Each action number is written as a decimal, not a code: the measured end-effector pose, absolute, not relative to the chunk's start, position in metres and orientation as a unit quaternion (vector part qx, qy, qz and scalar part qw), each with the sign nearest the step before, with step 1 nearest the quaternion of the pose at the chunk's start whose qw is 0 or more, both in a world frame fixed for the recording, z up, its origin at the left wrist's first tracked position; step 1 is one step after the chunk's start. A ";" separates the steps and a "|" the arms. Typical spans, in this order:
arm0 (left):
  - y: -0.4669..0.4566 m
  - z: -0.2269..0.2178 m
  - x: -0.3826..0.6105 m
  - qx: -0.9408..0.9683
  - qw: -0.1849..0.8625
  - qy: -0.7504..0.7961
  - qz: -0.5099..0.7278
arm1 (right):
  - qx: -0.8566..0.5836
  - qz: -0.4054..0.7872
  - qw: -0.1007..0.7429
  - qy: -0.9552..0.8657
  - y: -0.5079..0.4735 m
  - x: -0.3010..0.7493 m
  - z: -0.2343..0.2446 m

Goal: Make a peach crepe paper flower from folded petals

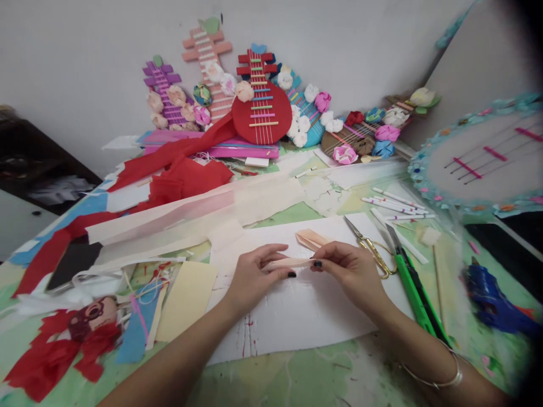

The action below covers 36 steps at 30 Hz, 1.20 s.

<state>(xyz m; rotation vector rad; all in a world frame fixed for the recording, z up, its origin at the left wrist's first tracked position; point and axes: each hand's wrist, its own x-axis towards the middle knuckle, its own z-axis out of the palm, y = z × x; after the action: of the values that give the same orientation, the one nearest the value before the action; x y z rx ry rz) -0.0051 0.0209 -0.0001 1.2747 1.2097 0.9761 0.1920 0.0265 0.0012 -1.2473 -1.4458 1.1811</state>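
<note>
White sheet: large white paper sheet [297,316] lying flat on a green table top, with a few red streaks near its front edge; every place below is given from it.
Bangle: thin silver metal bangle [445,376] on the right wrist, off the sheet's near right corner.
Yellow card: pale yellow rectangular card [186,299] just beside the sheet's left edge.
Left hand: left hand [250,274] over the sheet's middle, thumb and fingers pinched narrow on the left end of the strip.
Right hand: right hand [350,268] over the sheet's right part, fingertips pinched on the strip's right end; dark polish on the nails.
Strip: narrow peach paper strip [292,263] held level between both hands, just above the sheet's middle.
Folded piece: small folded peach paper piece [311,237] resting on the sheet's far part, behind the strip.
Scissors: gold-handled metal scissors [367,243] at the sheet's far right edge.
Knife: long green plastic utility knife [411,282] along the sheet's right side.
Glue gun: blue plastic glue gun [492,299] well to the right of the sheet.
Red paper: crumpled red crepe paper [186,175] beyond the sheet's far left.
Lute model: red round-bodied paper lute model [261,110] far behind the sheet, leaning on the wall among paper flowers.
</note>
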 end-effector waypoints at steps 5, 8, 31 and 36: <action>0.019 0.003 -0.005 0.535 0.533 0.523 0.396 | -0.488 0.497 0.414 -0.587 0.026 0.190 0.002; 0.019 0.003 -0.005 0.531 0.545 0.513 0.397 | -0.487 0.493 0.412 -0.592 0.026 0.191 0.001; 0.047 0.000 -0.048 0.613 0.241 0.617 0.431 | -0.510 0.461 0.387 -0.614 0.028 0.190 -0.012; 0.068 -0.006 -0.085 0.632 0.049 0.721 0.279 | -0.515 0.491 0.387 -0.586 0.027 0.188 -0.016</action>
<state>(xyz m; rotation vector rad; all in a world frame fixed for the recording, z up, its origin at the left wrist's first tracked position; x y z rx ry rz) -0.0849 0.0680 -0.0063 1.9266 2.1991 0.8492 0.1878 0.0268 -0.0162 -1.3104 -1.4919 1.2498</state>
